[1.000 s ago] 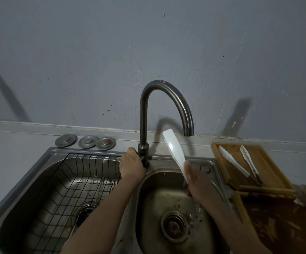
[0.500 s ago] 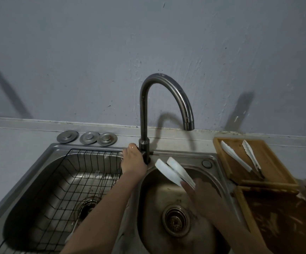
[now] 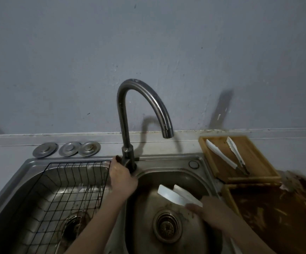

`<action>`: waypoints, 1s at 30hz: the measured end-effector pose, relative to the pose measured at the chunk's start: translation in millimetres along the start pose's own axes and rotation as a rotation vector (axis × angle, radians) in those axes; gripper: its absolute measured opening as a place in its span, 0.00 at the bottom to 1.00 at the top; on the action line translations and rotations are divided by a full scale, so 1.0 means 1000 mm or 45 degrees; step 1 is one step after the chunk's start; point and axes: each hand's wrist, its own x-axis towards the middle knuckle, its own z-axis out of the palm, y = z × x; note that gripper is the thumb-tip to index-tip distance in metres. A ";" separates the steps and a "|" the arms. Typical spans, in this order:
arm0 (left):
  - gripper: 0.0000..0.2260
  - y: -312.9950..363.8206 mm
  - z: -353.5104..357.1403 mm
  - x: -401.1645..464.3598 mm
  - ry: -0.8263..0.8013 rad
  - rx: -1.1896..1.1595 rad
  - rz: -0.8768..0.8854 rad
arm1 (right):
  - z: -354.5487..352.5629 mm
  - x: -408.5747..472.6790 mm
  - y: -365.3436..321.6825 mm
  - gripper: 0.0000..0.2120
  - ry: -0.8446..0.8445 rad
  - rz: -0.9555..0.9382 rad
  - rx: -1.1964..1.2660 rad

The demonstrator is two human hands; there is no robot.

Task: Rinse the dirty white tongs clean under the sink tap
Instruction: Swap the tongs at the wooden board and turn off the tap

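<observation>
Probably a home kitchen — double steel sink (image 3: 199, 162), gooseneck tap (image 3: 141, 99).

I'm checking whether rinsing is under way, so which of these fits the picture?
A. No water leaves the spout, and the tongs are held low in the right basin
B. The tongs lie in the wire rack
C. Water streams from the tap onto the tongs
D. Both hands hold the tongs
A: the spout shows no stream, the right hand holds the white tongs low over the right basin, and the left hand grips the tap base.
</observation>
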 end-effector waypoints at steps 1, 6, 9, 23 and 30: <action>0.29 0.006 0.004 -0.008 -0.060 -0.187 -0.164 | -0.008 0.000 0.006 0.33 -0.010 -0.001 0.075; 0.09 0.055 0.042 -0.050 -0.845 -0.531 0.020 | -0.060 0.008 0.044 0.24 0.242 -0.030 0.581; 0.10 0.081 0.081 -0.052 -0.965 -0.245 0.337 | -0.085 0.022 0.068 0.25 0.504 -0.082 0.590; 0.20 0.131 0.198 -0.038 -0.867 0.716 0.979 | -0.099 0.102 0.130 0.30 0.777 0.332 0.259; 0.24 0.136 0.193 -0.034 -0.791 0.923 1.111 | -0.096 0.130 0.132 0.30 0.801 0.363 0.081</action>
